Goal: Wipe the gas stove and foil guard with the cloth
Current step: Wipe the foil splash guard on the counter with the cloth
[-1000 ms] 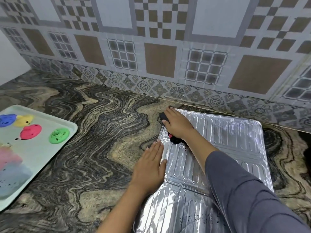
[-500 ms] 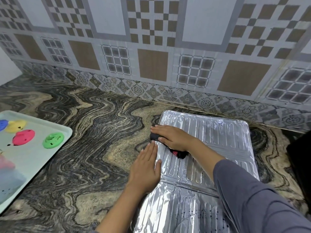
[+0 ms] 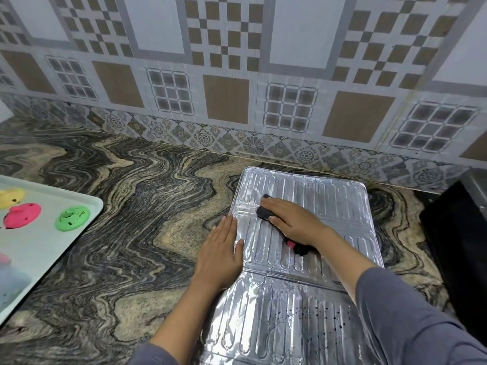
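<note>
Foil guard lies flat on the bench, its ribbed panels running away from the person, and the nearest panel is peppered with dark specks. Grey sleeves cover both forearms at the bottom edge.

Just past the fold between panels, the left hand rests palm down on the guard's left edge. Its fingers are straight and pressed together, with the thumb on the foil and the fingertips reaching the bench beside it.

A little farther in, the right hand lies flat over a dark cloth, fingers together and pressing it onto the middle panel. One dark end of the cloth pokes out beyond the fingertips. Another end, with a bit of red, shows under the wrist.

On the left of the swirled stone bench, well apart from the guard, sits a pale tray carrying green, pink and yellow pieces. A black object stands at the right edge. Behind everything rises the patterned tile wall.
</note>
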The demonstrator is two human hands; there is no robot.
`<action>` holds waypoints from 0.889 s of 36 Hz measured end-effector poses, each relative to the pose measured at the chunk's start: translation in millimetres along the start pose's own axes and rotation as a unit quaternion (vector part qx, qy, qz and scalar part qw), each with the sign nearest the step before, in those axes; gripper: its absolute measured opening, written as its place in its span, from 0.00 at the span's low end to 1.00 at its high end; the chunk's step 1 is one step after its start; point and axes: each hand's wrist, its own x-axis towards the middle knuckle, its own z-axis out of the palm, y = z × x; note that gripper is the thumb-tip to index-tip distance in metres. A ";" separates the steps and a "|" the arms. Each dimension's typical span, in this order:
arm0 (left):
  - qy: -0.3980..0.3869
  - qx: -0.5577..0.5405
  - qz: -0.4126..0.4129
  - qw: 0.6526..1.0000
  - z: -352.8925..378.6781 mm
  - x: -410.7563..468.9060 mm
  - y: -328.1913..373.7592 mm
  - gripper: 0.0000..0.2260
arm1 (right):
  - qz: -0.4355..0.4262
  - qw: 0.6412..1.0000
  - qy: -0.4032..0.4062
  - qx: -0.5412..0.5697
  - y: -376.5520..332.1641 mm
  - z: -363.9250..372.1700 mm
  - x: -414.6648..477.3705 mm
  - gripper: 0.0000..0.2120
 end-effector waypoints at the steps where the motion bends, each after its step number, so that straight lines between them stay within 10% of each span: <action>1: 0.001 0.000 0.000 1.000 0.1 0.2 -0.2 0.25 | 0.020 1.000 0.006 0.002 3.5 -0.8 -5.8 0.22; 12: 0.007 -0.013 0.003 1.000 -0.3 1.0 -1.0 0.30 | 0.261 0.960 0.097 0.027 24.5 -2.4 -69.2 0.22; 21: 0.010 -0.009 0.003 1.000 0.3 1.7 -0.9 0.30 | 0.483 0.858 0.172 0.030 -4.5 18.9 -83.6 0.26; 32: 0.001 -0.022 0.022 1.000 -2.2 2.5 -3.7 0.30 | 0.484 0.857 0.174 0.036 -57.8 35.1 -43.0 0.28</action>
